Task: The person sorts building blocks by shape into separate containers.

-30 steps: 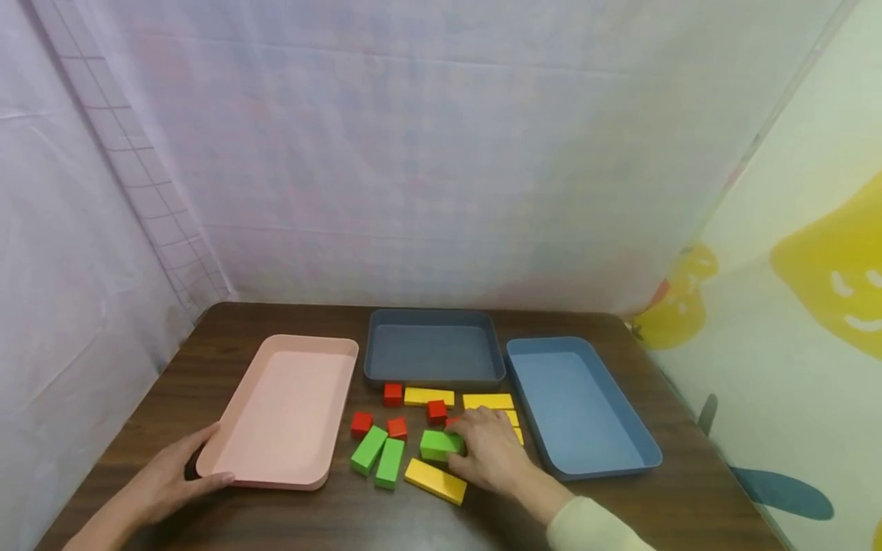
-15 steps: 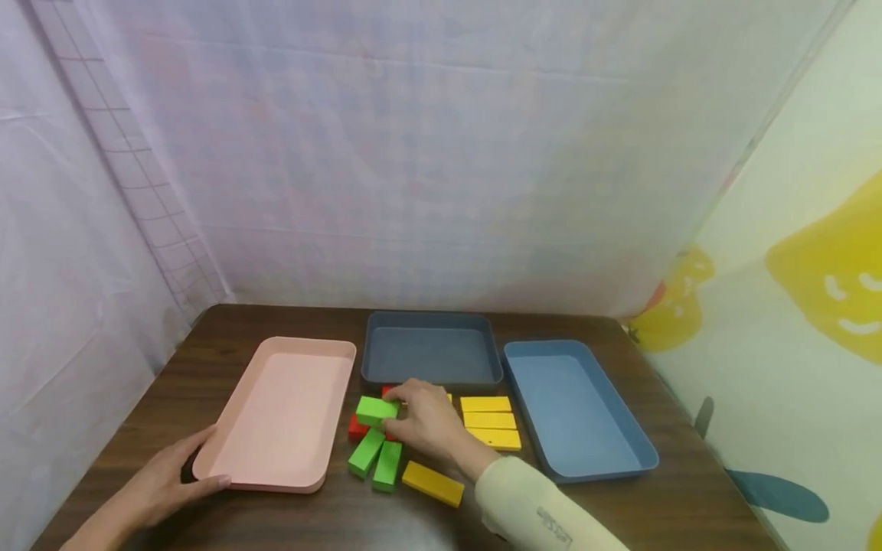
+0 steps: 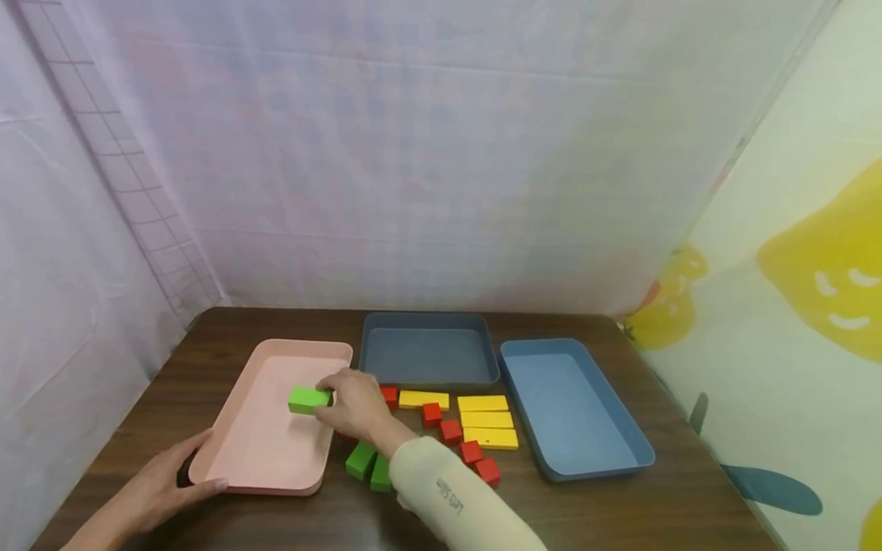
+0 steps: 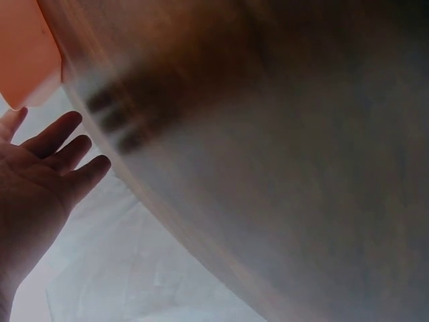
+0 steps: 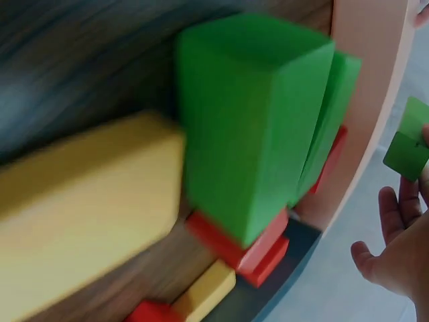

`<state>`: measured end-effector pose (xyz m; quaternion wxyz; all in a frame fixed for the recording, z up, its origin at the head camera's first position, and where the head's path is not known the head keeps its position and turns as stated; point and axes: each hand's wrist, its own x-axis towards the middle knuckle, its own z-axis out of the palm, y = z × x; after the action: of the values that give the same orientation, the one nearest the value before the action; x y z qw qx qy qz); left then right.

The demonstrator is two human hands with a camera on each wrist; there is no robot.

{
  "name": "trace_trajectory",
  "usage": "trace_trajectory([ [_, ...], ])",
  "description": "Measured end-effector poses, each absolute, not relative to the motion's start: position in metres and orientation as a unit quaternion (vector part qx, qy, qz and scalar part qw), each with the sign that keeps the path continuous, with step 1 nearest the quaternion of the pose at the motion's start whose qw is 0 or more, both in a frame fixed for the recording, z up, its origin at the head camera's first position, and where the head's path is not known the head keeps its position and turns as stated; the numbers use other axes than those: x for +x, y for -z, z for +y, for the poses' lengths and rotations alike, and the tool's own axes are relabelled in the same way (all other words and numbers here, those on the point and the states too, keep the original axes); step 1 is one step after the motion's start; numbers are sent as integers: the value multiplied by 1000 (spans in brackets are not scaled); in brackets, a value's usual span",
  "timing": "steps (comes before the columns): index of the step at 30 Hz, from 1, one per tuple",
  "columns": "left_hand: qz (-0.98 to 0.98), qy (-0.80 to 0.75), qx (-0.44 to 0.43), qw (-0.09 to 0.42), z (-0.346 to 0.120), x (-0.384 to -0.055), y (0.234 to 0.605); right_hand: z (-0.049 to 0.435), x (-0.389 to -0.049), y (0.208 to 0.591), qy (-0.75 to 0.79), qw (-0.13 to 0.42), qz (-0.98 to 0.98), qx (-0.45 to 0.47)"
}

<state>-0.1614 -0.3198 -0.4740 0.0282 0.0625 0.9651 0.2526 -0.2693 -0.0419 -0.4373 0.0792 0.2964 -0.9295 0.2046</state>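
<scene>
My right hand [image 3: 354, 403] pinches a green block [image 3: 308, 401] between thumb and fingers. The block is held level over the right half of the pink tray [image 3: 251, 446]. In the right wrist view the held block shows at the right edge, above the palm. My left hand [image 3: 160, 478] lies at the tray's near left corner, thumb along the front and fingers at the side. Its fingers [image 4: 70, 159] look straight in the left wrist view. Two green blocks [image 3: 360, 461] rest on the table under my right forearm, partly covered by the sleeve.
Red cubes [image 3: 451, 432] and yellow slabs [image 3: 488, 420] lie in the middle of the brown table [image 3: 641, 513]. A dark grey-blue tray [image 3: 429, 348] stands behind them, a blue tray [image 3: 575, 413] to the right. In the right wrist view a yellow slab [image 5: 87, 208] lies close by.
My right hand has carried the green block leftward, from beside the yellow slabs to over the pink tray. Several red cubes are uncovered; the sleeve now hides the front yellow slab. The left hand stays put.
</scene>
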Motion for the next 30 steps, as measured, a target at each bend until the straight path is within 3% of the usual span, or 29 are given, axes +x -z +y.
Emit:
trace_trajectory([
  [16, 961, -264, 71, 34, -308, -168, 475, -78, -268, 451, -127, 57, -945, 296],
  [30, 962, -261, 71, 17, -319, -161, 474, -43, -280, 436, -161, 76, -929, 323],
])
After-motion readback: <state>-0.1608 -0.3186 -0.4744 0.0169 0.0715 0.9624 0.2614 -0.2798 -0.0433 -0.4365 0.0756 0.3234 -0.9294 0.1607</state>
